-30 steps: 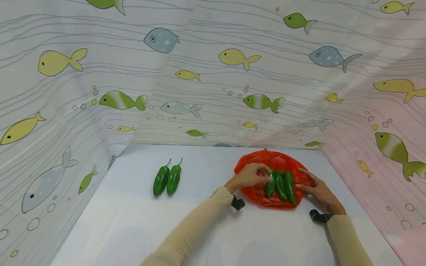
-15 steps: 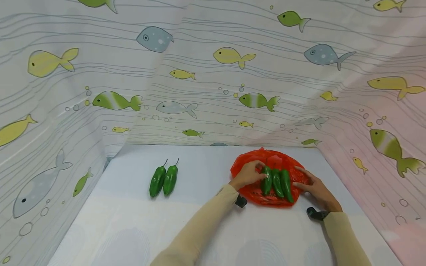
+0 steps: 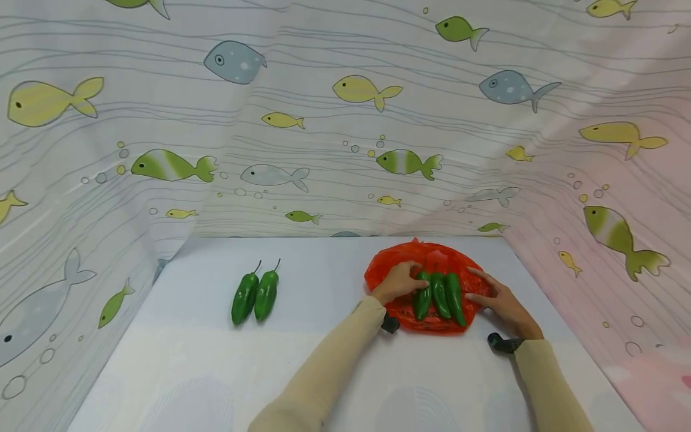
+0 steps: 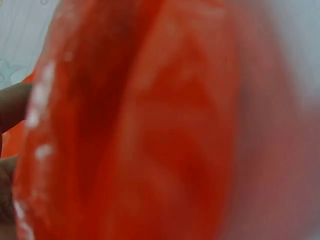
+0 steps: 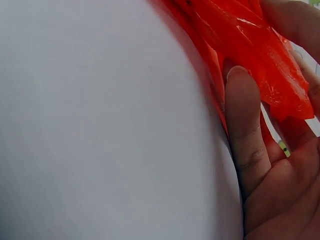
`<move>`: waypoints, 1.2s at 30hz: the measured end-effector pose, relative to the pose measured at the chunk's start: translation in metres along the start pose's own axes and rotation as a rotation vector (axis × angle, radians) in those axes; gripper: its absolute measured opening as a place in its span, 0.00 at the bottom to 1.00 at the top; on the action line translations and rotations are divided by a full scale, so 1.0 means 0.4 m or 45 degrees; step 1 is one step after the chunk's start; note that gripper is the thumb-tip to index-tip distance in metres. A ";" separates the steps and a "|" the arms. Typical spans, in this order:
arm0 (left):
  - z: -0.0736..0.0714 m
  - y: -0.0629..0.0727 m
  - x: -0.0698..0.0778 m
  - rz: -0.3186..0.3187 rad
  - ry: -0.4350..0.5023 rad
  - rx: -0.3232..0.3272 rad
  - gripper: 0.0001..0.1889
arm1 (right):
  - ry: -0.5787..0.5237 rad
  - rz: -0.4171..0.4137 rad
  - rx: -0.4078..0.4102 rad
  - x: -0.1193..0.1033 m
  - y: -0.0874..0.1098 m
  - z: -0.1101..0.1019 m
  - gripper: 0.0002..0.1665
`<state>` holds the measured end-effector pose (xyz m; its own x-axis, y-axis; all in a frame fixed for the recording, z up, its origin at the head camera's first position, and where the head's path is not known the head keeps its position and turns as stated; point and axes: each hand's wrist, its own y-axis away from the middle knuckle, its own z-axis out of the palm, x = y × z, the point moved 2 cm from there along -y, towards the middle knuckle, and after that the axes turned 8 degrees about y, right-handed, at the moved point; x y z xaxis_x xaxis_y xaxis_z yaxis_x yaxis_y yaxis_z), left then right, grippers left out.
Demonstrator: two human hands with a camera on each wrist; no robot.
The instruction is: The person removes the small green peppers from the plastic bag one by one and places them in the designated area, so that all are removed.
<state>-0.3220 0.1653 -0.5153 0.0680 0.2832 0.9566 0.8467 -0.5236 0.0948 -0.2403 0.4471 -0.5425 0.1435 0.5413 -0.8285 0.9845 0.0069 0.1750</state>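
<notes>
Table [image 3: 178,360] | three peppers [image 3: 439,295] on red bag [image 3: 385,258] | left grip [image 3: 398,282], right grip [image 3: 506,307] alongside

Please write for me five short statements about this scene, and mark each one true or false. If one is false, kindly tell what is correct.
1. Three glossy, long green peppers lie side by side at the crumpled red plastic bag. True.
2. Two shiny green peppers with thin stems lie on the white patterned table, right of the bag in the head view. False: they lie left of it.
3. The bare left hand is at the leftmost of the three peppers. True.
4. The bare right hand lifts a pepper. False: it is at the bag's right edge.
5. Both sleeves are beige. True.
</notes>
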 end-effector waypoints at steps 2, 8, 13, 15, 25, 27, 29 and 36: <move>0.000 0.002 -0.001 -0.008 -0.037 -0.005 0.28 | 0.011 -0.011 0.001 -0.003 0.001 0.001 0.52; -0.001 0.012 0.007 -0.044 -0.026 -0.049 0.18 | 0.019 -0.046 0.002 -0.008 0.005 0.000 0.50; -0.001 0.015 0.015 -0.062 -0.028 -0.042 0.16 | 0.031 -0.052 0.003 -0.006 0.004 -0.002 0.50; -0.001 0.016 0.017 -0.067 -0.025 -0.039 0.16 | 0.035 -0.050 0.006 -0.005 0.003 -0.002 0.50; 0.002 0.026 0.028 -0.096 -0.091 -0.075 0.10 | 0.026 -0.048 0.022 -0.001 0.005 0.003 0.48; 0.002 0.028 0.035 -0.089 -0.160 -0.094 0.11 | 0.020 -0.046 0.026 -0.001 0.005 0.004 0.48; 0.001 0.031 0.041 -0.081 -0.229 -0.104 0.14 | 0.019 -0.044 0.026 -0.001 0.004 0.004 0.48; -0.012 0.031 0.046 -0.111 -0.150 -0.100 0.13 | 0.028 -0.037 0.025 -0.001 0.004 0.003 0.49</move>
<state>-0.3128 0.1602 -0.4951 0.0616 0.4200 0.9054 0.8085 -0.5529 0.2015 -0.2389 0.4459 -0.5426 0.1128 0.5593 -0.8213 0.9901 0.0063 0.1403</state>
